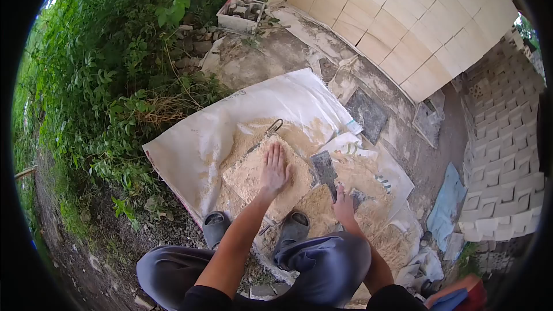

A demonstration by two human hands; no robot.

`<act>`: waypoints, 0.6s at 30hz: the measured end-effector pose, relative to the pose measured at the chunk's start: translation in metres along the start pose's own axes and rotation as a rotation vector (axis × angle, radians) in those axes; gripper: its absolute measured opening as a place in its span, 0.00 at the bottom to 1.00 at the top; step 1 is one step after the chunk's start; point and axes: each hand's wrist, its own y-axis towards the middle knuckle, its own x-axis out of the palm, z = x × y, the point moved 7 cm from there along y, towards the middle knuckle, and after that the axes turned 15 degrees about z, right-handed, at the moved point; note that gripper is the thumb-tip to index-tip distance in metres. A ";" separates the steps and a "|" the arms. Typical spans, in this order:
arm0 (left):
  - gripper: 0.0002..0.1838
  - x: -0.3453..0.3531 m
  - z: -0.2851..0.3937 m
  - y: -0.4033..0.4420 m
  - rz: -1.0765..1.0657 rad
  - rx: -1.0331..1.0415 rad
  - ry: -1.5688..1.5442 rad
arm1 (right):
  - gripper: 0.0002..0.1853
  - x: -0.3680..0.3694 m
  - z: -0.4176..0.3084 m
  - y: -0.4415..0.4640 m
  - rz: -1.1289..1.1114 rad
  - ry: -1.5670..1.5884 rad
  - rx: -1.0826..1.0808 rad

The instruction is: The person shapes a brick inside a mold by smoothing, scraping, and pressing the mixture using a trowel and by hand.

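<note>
My left hand (276,171) lies flat, fingers stretched out, on a square slab of damp-looking sandy mix (247,175) that fills what looks like a mould. A wire loop handle (276,126) sticks out at the slab's far corner. To the right, my right hand (344,203) grips a trowel (324,167) with a flat, dark rectangular blade, which is close to the slab's right edge. Loose sandy mix (368,213) lies around both hands on a white woven sack sheet (190,132).
My shoes (215,227) stand at the sheet's near edge. Dark square plates (367,114) lie beyond it on the right. Stacked pale tiles (403,17) and patterned blocks (501,196) rise at the back and right. Plants (103,69) grow on the left, near a white box (239,18).
</note>
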 end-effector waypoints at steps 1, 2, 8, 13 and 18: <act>0.35 0.005 0.009 0.000 -0.011 0.007 0.005 | 0.39 0.004 0.014 -0.011 -0.117 0.146 0.364; 0.34 0.012 0.019 0.000 -0.052 0.050 -0.092 | 0.39 0.009 0.020 -0.014 -0.122 0.154 0.382; 0.32 -0.009 -0.007 -0.013 0.129 -0.233 0.008 | 0.38 0.017 0.013 -0.010 -0.239 0.141 0.511; 0.31 -0.009 0.017 -0.030 -0.202 0.189 -0.158 | 0.38 0.038 -0.026 0.006 -0.177 0.322 0.453; 0.31 -0.032 -0.052 -0.047 0.137 -0.243 0.121 | 0.40 0.085 -0.004 -0.017 -0.285 0.042 0.295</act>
